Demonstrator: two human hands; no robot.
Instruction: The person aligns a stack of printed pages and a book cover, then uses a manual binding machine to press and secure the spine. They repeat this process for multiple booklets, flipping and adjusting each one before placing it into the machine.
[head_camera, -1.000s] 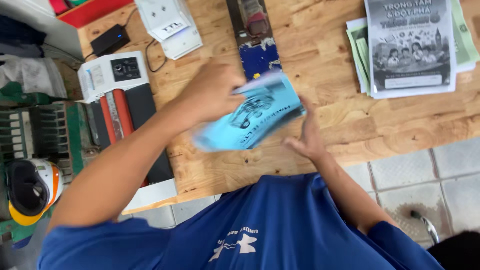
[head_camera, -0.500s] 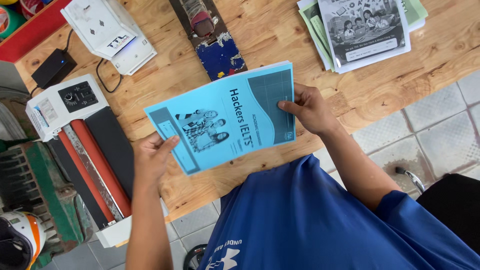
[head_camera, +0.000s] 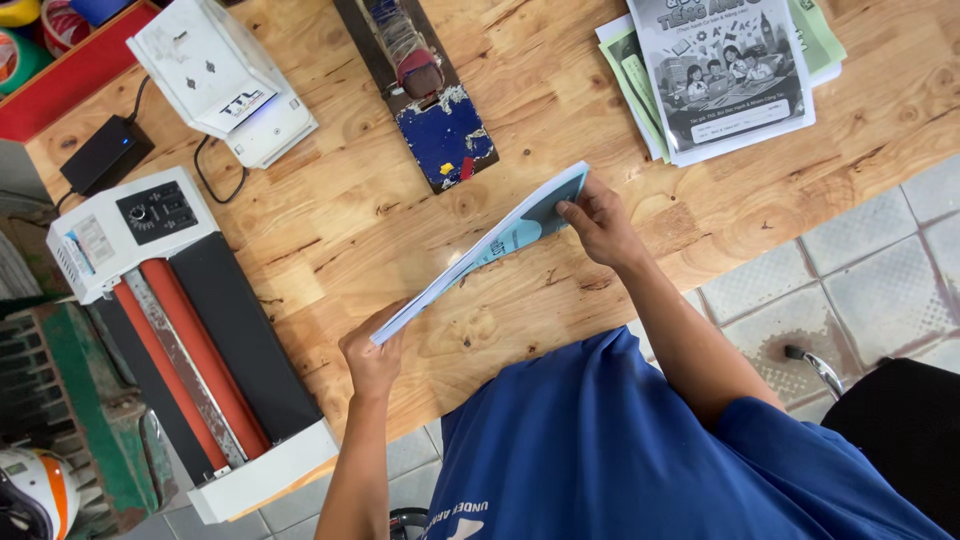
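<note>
I hold a thin light-blue booklet (head_camera: 497, 242) by both ends above the wooden table (head_camera: 340, 220). It is tilted nearly edge-on, so only its white page edge and a strip of the cover show. My left hand (head_camera: 372, 356) grips its lower left corner near the table's front edge. My right hand (head_camera: 598, 226) pinches its upper right corner, thumb on the cover.
A white laminator (head_camera: 160, 300) with red and black rollers lies at the left. Behind it are a black power adapter (head_camera: 105, 150) and a white box (head_camera: 225, 85). A blue-painted heavy stapler (head_camera: 430, 105) and a stack of printed booklets (head_camera: 720, 70) sit further back. Tiled floor (head_camera: 860, 260) at right.
The booklet was held flat with its cover facing up; it has now turned onto its edge. My left hand has moved toward the table's front edge.
</note>
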